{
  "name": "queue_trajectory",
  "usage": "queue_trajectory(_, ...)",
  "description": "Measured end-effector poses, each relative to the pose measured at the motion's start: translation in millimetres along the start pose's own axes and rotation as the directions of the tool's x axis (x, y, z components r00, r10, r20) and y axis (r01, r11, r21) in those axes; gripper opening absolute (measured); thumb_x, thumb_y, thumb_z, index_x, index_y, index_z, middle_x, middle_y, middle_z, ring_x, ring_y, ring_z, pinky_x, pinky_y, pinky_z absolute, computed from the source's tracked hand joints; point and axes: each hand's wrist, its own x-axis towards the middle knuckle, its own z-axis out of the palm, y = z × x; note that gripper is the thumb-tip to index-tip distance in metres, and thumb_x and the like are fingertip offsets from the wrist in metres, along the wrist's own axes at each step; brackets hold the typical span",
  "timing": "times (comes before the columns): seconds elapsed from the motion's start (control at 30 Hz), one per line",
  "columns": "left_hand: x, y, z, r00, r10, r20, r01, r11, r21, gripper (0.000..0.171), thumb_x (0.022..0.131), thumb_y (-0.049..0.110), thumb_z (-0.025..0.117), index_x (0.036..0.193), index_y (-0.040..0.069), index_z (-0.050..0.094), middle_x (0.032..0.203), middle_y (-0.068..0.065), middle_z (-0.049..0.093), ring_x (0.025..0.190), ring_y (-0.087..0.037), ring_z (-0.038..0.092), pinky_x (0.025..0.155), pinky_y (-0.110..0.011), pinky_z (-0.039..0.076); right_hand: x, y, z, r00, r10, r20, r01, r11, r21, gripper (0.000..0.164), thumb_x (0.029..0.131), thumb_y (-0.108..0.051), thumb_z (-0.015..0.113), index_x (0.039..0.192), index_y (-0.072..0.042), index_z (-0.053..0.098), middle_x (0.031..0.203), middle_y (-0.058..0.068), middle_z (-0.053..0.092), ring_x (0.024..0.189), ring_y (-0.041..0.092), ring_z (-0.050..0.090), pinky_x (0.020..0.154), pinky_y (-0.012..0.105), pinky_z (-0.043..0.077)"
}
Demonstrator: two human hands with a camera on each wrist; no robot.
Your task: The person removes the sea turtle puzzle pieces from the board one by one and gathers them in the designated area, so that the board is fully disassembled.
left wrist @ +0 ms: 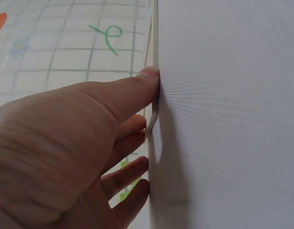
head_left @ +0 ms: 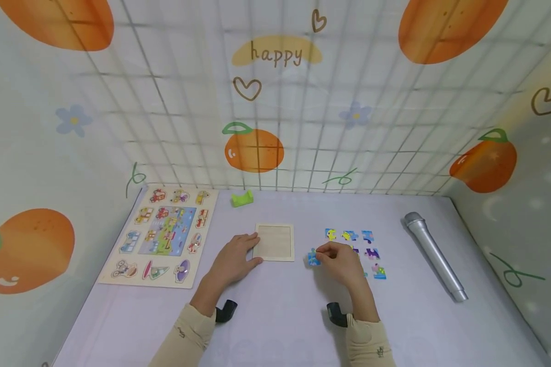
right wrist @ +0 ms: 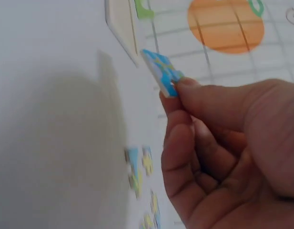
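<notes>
Between thumb and fingertips, my right hand (head_left: 342,262) pinches a blue jigsaw piece (head_left: 314,257), held above the table. The right wrist view shows that piece (right wrist: 162,71) tilted, with a patterned blue face. My left hand (head_left: 233,259) touches the left edge of a square wooden puzzle tray (head_left: 275,243), its fingers fairly straight. No piece shows inside the tray's rim. Several loose jigsaw pieces (head_left: 372,253) lie in rough rows beyond and beside my right hand, which partly covers some of them.
A vehicle puzzle board (head_left: 135,204) lies at the left. A small green plastic object (head_left: 242,199) stands at the back, near the patterned cloth wall. A silver microphone (head_left: 436,257) lies at the right. Each wrist carries a black camera mount (head_left: 336,314).
</notes>
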Motion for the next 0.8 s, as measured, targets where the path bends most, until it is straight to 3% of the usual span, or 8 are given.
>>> queue_trajectory(0.4,-0.2,-1.3,0.7,1.000,-0.005,-0.004,0.005,1.000,-0.004,0.064,0.092,0.037,0.076,0.146,0.010,0.056,0.157,-0.003,0.051,0.145,-0.030,0.046,0.118,-0.050,0.041,-15,31,-35,0.998,0.053,0.017,-0.052,0.997,-0.056,0.012,0.093,-0.022,0.072,0.098,-0.012,0.075,0.092,0.003,0.073,0.085,0.019,0.061,0.067,0.027,0.046)
queue_trajectory(0.8,-0.4,-0.5,1.0,1.000,-0.016,0.000,0.016,1.000,-0.016,0.064,0.093,0.038,0.075,0.147,0.011,0.056,0.157,-0.002,0.050,0.146,-0.029,0.045,0.119,-0.049,0.040,-20,32,-38,0.997,0.068,0.037,-0.066,0.995,-0.075,0.008,0.091,-0.016,0.074,0.095,-0.008,0.074,0.083,0.003,0.067,0.078,0.018,0.056,0.062,0.028,0.043)
